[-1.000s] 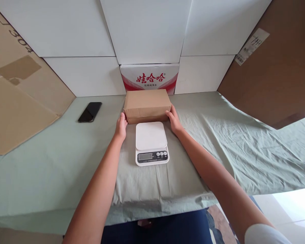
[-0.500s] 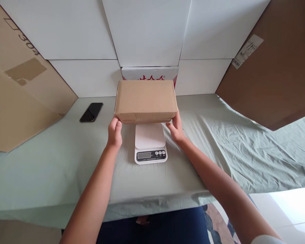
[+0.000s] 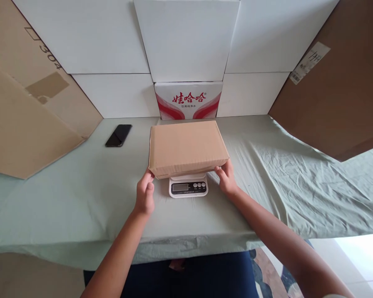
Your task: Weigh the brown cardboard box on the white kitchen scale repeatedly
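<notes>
A closed brown cardboard box (image 3: 188,145) is held between my two hands, over a white digital kitchen scale (image 3: 189,194). My left hand (image 3: 145,192) grips the box's near left corner, the thumb at the front and the other fingers partly hidden. On the near right corner my right hand (image 3: 226,178) is closed in the same way. The box covers the scale's platform, so I cannot tell whether it rests there. Only the scale's front panel with its small display and several buttons shows.
Left of the box lies a black smartphone (image 3: 119,135) on the pale green cloth (image 3: 267,186). A white and red printed carton (image 3: 189,107) stands behind, against white panels (image 3: 186,37). Large cardboard sheets rise at the left (image 3: 34,124) and right (image 3: 338,91).
My hands have brought the box down and nearer to me, over the scale. The printed carton behind is now uncovered, and the scale's platform is mostly hidden.
</notes>
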Demonstrator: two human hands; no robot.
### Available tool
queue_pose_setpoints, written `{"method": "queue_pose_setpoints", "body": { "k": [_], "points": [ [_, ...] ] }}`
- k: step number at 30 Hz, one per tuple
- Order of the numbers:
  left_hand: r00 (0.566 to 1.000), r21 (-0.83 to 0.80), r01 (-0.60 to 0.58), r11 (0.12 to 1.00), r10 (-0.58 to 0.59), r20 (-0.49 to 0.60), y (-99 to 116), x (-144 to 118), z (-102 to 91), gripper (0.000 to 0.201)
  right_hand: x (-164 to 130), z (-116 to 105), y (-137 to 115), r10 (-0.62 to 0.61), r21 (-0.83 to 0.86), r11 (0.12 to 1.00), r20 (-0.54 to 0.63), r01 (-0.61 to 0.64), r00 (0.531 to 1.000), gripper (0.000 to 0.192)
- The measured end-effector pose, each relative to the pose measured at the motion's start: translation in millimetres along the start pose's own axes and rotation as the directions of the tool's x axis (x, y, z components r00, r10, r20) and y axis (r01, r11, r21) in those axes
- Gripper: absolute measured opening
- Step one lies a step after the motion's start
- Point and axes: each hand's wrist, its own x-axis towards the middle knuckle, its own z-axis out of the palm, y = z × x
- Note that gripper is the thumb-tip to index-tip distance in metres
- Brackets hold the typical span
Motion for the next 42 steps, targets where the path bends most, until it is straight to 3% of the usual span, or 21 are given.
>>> {"method": "queue_pose_setpoints", "body": {
  "k": [12,21,42],
  "points": [
    [0.996,0.057,0.088,0.995,-0.087,-0.025,-3.7,6.4,-1.3,0.081,-7.1,-0.7,-9.2,0.032,-0.049,0.998,0.021,-0.031,0.999,0.067],
    [0.997,-0.005,0.071,0.997,-0.071,0.004,-3.3,6.9,0.2,0.075,-10.7,-0.5,-12.2,0.020,-0.074,0.997,0.009,-0.019,1.000,0.068],
    [0.998,0.036,0.062,0.997,-0.063,0.007,2.6,7.7,4.0,0.082,-5.4,-2.6,-12.9,0.051,-0.047,0.998,-0.012,-0.052,0.999,0.068]
  ]
}}
